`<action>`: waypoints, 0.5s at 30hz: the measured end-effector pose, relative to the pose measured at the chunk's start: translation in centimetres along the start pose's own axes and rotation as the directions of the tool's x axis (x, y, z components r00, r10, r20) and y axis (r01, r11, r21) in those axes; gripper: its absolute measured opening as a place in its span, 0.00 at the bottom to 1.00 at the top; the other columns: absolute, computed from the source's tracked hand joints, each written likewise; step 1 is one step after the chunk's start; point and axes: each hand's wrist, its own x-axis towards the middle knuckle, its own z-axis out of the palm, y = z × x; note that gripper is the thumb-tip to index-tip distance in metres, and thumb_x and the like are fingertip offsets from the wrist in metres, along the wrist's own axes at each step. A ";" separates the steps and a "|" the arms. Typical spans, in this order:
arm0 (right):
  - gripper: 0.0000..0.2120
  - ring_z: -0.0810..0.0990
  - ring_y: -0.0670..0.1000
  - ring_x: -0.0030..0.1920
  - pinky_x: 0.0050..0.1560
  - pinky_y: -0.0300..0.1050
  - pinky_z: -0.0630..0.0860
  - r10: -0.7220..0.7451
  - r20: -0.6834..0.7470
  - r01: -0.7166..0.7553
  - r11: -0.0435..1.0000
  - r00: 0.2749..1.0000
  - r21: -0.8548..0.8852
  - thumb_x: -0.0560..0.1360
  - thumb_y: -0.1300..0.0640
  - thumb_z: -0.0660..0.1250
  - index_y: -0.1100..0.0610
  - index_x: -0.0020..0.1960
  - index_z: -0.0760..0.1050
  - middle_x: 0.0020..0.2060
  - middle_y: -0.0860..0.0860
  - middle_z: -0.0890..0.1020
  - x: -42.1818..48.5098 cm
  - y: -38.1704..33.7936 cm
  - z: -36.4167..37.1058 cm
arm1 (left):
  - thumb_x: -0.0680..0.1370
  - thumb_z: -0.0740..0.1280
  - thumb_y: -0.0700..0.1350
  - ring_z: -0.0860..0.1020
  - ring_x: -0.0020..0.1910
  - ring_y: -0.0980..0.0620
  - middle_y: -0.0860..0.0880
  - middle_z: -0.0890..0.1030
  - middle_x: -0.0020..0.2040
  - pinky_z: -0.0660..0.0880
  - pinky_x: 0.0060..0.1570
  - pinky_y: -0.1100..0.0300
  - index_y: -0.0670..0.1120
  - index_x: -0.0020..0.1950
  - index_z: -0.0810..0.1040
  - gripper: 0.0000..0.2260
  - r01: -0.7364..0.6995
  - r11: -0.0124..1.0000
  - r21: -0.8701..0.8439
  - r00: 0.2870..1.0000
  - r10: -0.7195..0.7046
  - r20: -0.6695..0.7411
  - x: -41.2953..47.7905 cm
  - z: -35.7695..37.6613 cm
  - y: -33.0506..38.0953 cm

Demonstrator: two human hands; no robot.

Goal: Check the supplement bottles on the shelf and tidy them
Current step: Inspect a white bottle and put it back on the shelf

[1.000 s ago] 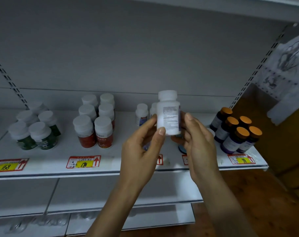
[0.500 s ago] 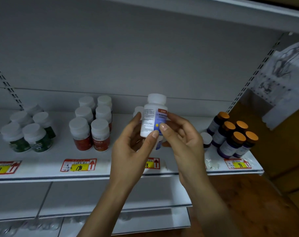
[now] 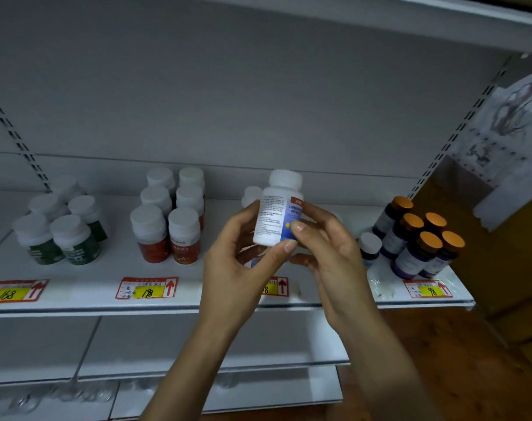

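A white supplement bottle with a white cap and a blue-and-white label is held upright in front of the shelf. My left hand grips its lower left side with thumb and fingers. My right hand pinches its right side, thumb on the label. Behind my hands more white-capped bottles of the same group are mostly hidden. A small white-capped bottle stands to the right of my right hand.
On the shelf stand several green-label bottles at the left, several red-label bottles left of centre, and orange-capped dark bottles at the right end. Price tags line the front edge. A lower shelf sits beneath.
The bottle has been turned in my hands, so the blue front label now partly shows instead of the printed back. Both hands stay on it.
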 end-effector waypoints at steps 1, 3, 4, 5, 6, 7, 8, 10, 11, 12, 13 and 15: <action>0.15 0.84 0.53 0.52 0.47 0.46 0.78 0.015 0.015 -0.015 1.000 1.000 0.022 0.76 0.61 0.66 0.54 0.62 0.75 0.51 0.53 0.85 0.0 0.0 0.0 | 0.68 0.76 0.50 0.81 0.55 0.53 0.53 0.82 0.56 0.79 0.52 0.58 0.48 0.65 0.74 0.27 -0.002 1.000 0.023 1.000 0.002 -0.002 0.0 -0.1 -0.1; 0.15 0.84 0.53 0.52 0.48 0.44 0.79 0.033 0.038 -0.035 0.998 0.999 0.044 0.77 0.61 0.66 0.54 0.63 0.74 0.51 0.54 0.85 -0.1 0.1 0.1 | 0.69 0.76 0.48 0.81 0.56 0.53 0.54 0.82 0.57 0.79 0.54 0.54 0.48 0.66 0.74 0.27 -0.003 0.998 0.060 1.000 0.003 -0.002 0.0 -0.2 -0.1; 0.16 0.84 0.53 0.52 0.47 0.44 0.79 0.028 0.037 -0.030 0.999 0.999 0.038 0.76 0.61 0.67 0.54 0.63 0.74 0.52 0.55 0.84 -0.1 0.2 0.2 | 0.70 0.76 0.48 0.81 0.56 0.54 0.54 0.82 0.57 0.79 0.54 0.53 0.48 0.66 0.73 0.27 -0.002 0.998 0.065 1.000 0.002 -0.001 0.0 -0.3 -0.1; 0.16 0.84 0.53 0.52 0.47 0.43 0.79 0.015 0.026 -0.016 0.999 1.000 0.031 0.75 0.61 0.68 0.54 0.62 0.74 0.52 0.55 0.84 -0.1 0.2 0.3 | 0.70 0.76 0.48 0.81 0.56 0.54 0.54 0.82 0.58 0.79 0.55 0.53 0.47 0.67 0.73 0.27 0.001 0.998 0.067 1.000 -0.001 0.004 0.0 -0.3 -0.1; 0.16 0.84 0.53 0.52 0.47 0.43 0.79 -0.004 0.007 0.004 1.000 1.000 0.028 0.75 0.62 0.69 0.54 0.62 0.74 0.52 0.55 0.84 -0.1 0.2 0.3 | 0.71 0.76 0.49 0.81 0.56 0.55 0.55 0.82 0.58 0.79 0.55 0.54 0.48 0.67 0.73 0.27 0.003 0.997 0.072 1.000 -0.004 0.016 0.0 -0.3 -0.1; 0.17 0.84 0.52 0.51 0.46 0.42 0.79 -0.022 -0.017 0.022 0.999 1.000 0.031 0.74 0.64 0.70 0.54 0.61 0.74 0.52 0.55 0.84 -0.1 0.2 0.2 | 0.71 0.75 0.50 0.80 0.56 0.55 0.55 0.82 0.58 0.79 0.55 0.54 0.49 0.68 0.73 0.27 0.002 0.996 0.084 0.999 -0.005 0.037 0.0 -0.2 0.0; 0.17 0.84 0.51 0.51 0.45 0.41 0.79 -0.035 -0.039 0.036 0.999 0.999 0.033 0.73 0.65 0.70 0.55 0.60 0.74 0.52 0.55 0.84 -0.1 0.2 0.1 | 0.71 0.74 0.51 0.80 0.56 0.56 0.56 0.82 0.57 0.79 0.54 0.55 0.49 0.69 0.72 0.27 0.001 0.995 0.100 0.998 -0.007 0.060 0.0 -0.2 -0.1; 0.19 0.84 0.51 0.49 0.44 0.39 0.79 -0.047 -0.049 0.047 0.999 0.998 0.015 0.72 0.66 0.71 0.54 0.60 0.74 0.51 0.55 0.84 -0.1 0.1 -0.2 | 0.71 0.73 0.50 0.80 0.56 0.57 0.57 0.82 0.57 0.79 0.52 0.58 0.50 0.69 0.73 0.27 0.000 0.992 0.126 0.995 -0.012 0.096 0.0 -0.4 -0.2; 0.19 0.84 0.50 0.49 0.44 0.39 0.79 -0.047 -0.040 0.046 0.999 0.998 -0.010 0.72 0.64 0.72 0.53 0.60 0.74 0.50 0.54 0.84 -0.2 0.1 -0.2 | 0.71 0.73 0.50 0.81 0.55 0.56 0.57 0.82 0.56 0.80 0.52 0.58 0.50 0.69 0.73 0.26 -0.001 0.991 0.133 0.994 -0.014 0.108 0.0 -0.5 -0.2; 0.19 0.84 0.49 0.48 0.44 0.39 0.79 -0.044 -0.027 0.042 0.998 0.999 -0.039 0.72 0.63 0.72 0.52 0.61 0.74 0.50 0.53 0.84 -0.2 0.1 -0.3 | 0.71 0.73 0.50 0.81 0.54 0.56 0.57 0.82 0.56 0.80 0.51 0.57 0.51 0.68 0.74 0.26 0.001 0.991 0.135 0.993 -0.017 0.115 0.0 -0.6 -0.2; 0.19 0.84 0.48 0.47 0.44 0.39 0.79 -0.038 -0.014 0.037 0.998 0.999 -0.060 0.73 0.61 0.71 0.51 0.61 0.74 0.48 0.52 0.84 -0.2 0.1 -0.3 | 0.71 0.73 0.52 0.81 0.54 0.55 0.56 0.83 0.55 0.80 0.51 0.56 0.51 0.67 0.74 0.25 0.008 0.991 0.132 0.993 -0.023 0.117 0.0 -0.6 -0.2; 0.16 0.84 0.45 0.44 0.41 0.36 0.77 -0.031 -0.004 0.031 0.996 0.999 -0.086 0.74 0.57 0.70 0.51 0.61 0.75 0.44 0.50 0.84 -0.2 0.2 -0.2 | 0.71 0.71 0.55 0.82 0.51 0.54 0.54 0.83 0.53 0.81 0.49 0.55 0.50 0.65 0.76 0.24 0.027 0.994 0.101 0.993 -0.038 0.109 0.0 -0.7 -0.3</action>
